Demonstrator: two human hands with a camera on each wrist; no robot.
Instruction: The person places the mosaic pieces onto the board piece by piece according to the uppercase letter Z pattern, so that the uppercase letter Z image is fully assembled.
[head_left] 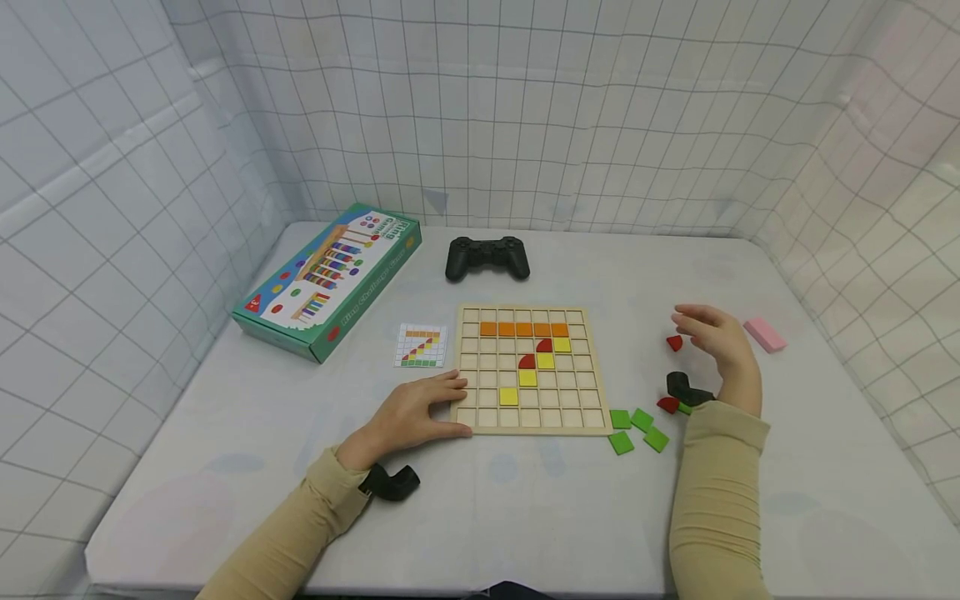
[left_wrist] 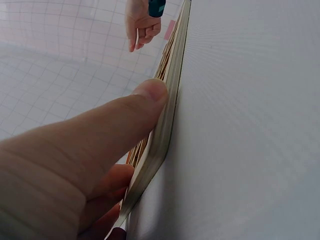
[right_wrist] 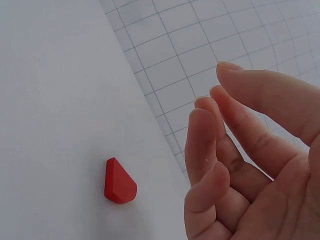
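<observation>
A wooden grid board [head_left: 486, 421] lies on the table, bearing a row of orange squares [head_left: 525, 329], several yellow squares [head_left: 508, 397] and two red quarter-circle pieces [head_left: 527, 362]. My left hand [head_left: 420, 410] rests at its near-left corner; thumb and fingertips touch the frame, as the left wrist view shows too. Over the table to the right hovers my right hand [head_left: 718, 337], fingers loosely bent and nothing between them. Just beside that hand lies a loose red piece [right_wrist: 120, 184]. Another red piece [head_left: 667, 405] sits near the right wrist, partly covering a green square.
Several green squares [head_left: 642, 419] lie off the board's near-right corner. A pattern card [head_left: 421, 346] is left of the board. Behind are a black game controller [head_left: 487, 257] and a green game box [head_left: 330, 279]. A pink block [head_left: 765, 335] lies right of the right hand.
</observation>
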